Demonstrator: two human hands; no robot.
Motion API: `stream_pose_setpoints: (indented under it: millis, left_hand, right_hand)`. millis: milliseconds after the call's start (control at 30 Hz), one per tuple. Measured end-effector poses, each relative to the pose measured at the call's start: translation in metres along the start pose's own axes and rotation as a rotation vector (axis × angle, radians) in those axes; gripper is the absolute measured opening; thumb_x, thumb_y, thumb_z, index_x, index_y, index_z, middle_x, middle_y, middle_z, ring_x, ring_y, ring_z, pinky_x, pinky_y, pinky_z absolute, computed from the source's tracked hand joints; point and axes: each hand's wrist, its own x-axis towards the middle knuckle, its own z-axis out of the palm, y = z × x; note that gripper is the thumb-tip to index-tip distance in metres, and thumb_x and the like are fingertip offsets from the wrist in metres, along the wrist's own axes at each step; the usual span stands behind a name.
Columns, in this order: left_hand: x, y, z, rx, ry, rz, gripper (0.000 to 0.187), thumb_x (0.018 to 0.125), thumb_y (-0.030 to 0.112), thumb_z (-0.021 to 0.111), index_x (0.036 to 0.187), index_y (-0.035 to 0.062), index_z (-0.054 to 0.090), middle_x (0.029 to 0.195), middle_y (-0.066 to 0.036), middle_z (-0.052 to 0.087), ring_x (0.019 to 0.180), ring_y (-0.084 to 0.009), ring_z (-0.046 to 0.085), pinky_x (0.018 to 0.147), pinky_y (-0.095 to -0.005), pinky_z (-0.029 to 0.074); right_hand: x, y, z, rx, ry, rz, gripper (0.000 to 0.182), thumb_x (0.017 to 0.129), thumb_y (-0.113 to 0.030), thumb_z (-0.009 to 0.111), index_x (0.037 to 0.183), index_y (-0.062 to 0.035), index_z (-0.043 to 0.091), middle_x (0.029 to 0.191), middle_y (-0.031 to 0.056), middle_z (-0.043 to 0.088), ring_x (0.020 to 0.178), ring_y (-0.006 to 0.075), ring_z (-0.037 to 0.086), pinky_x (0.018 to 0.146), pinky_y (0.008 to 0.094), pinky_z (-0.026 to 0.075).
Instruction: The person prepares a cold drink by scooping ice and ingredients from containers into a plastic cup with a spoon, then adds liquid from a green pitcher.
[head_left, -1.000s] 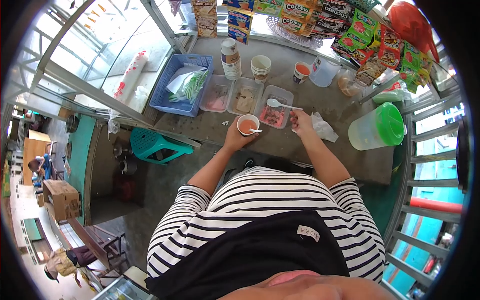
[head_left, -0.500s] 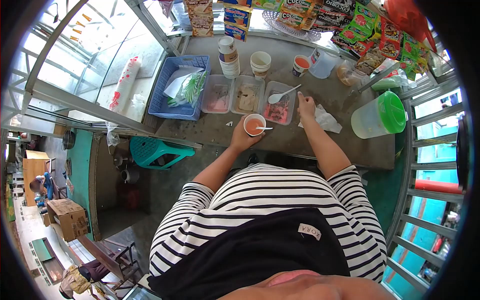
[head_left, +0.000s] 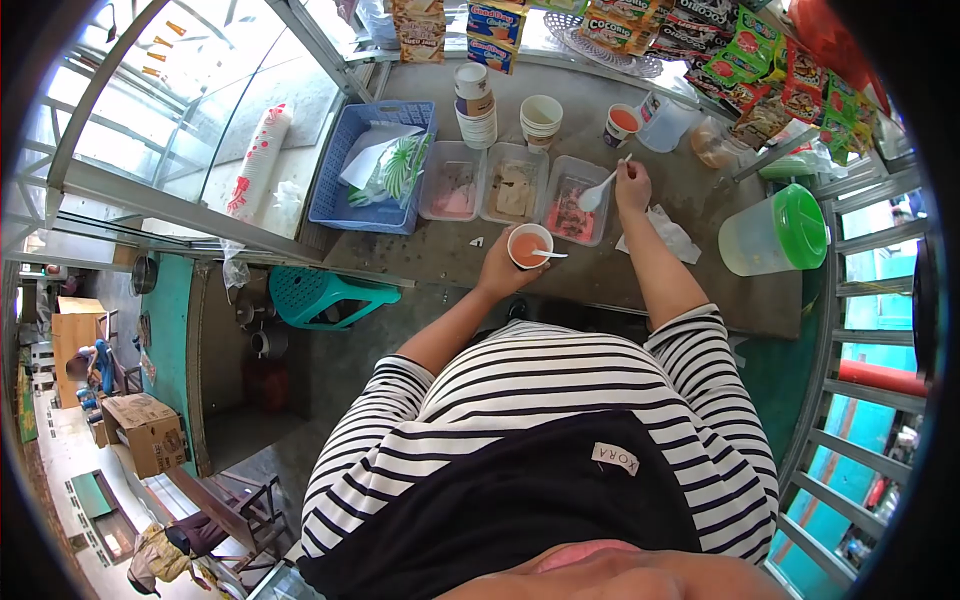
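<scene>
While the left hand [head_left: 503, 268] wraps its fingers around a paper cup [head_left: 522, 259] of orange drink above the near edge of a gray counter [head_left: 410, 255], the right hand [head_left: 634, 190], to its right and farther off, clamps its fingertips on the handle of a white spoon [head_left: 592, 198]. The spoon slants down to the left, its bowl over the rightmost of three clear tubs, the pink-filled tub [head_left: 574, 222]; whether the bowl touches the contents cannot be told. A small white utensil [head_left: 550, 254] leans in the held cup, its handle over the right side of the rim. To the left of the pink-filled tub sit a beige-filled tub [head_left: 514, 192] and, beyond it, a partly filled tub [head_left: 450, 192], beside a blue basket [head_left: 368, 217] holding green-and-white packaging [head_left: 402, 165]. At the far side stand a tall cup stack [head_left: 475, 115], a shorter cup stack [head_left: 540, 125] and a second orange drink [head_left: 622, 124]. Near the right forearm lies a crumpled white sheet [head_left: 668, 238], with a green-lidded pitcher [head_left: 750, 240] farther right, below hanging sachets [head_left: 750, 50]
</scene>
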Motion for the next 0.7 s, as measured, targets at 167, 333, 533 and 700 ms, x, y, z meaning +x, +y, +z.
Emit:
stream_pose_setpoints:
  millis: [167,333,533,700]
  left_hand:
    - [0.001,-0.001,0.001,0.005,-0.003,0.011,0.070,0.071,0.023,0.088,0.128,0.0027,0.053,0.117,-0.013,0.063,0.108,-0.0258,0.063,0.095,-0.0372,0.049]
    - [0.001,-0.003,0.000,-0.031,-0.020,-0.008,0.069,0.071,0.025,0.088,0.127,0.0026,0.054,0.117,-0.013,0.063,0.109,-0.0266,0.063,0.095,-0.0376,0.048]
    - [0.001,-0.002,0.001,-0.001,-0.012,-0.007,0.070,0.071,0.026,0.088,0.127,0.0026,0.054,0.119,-0.013,0.062,0.110,-0.0278,0.062,0.096,-0.0383,0.048]
    - [0.001,-0.002,0.001,0.024,-0.017,-0.007,0.069,0.072,0.027,0.088,0.127,0.0023,0.054,0.120,-0.014,0.061,0.111,-0.0285,0.062,0.096,-0.0384,0.048]
  right_hand:
    - [-0.008,-0.051,-0.024,0.144,-0.245,-0.342,0.018,0.093,-0.020,0.065,0.098,-0.0031,0.063,0.084,0.0119,0.071,0.077,0.0284,0.070,0.071,0.0372,0.052]
    - [-0.021,-0.058,-0.040,0.090,-0.498,-0.399,0.013,0.093,-0.014,0.065,0.097,-0.0021,0.061,0.080,0.0120,0.069,0.070,0.0230,0.068,0.068,0.0350,0.052]
    - [-0.032,-0.042,-0.045,0.217,-0.580,-0.216,0.015,0.093,-0.015,0.067,0.097,-0.0010,0.061,0.078,0.0110,0.067,0.065,0.0160,0.066,0.064,0.0329,0.051]
    - [-0.037,-0.023,-0.053,0.010,-0.479,-0.234,0.018,0.093,-0.018,0.068,0.096,-0.0009,0.063,0.076,0.0087,0.068,0.062,0.0141,0.066,0.062,0.0304,0.053]
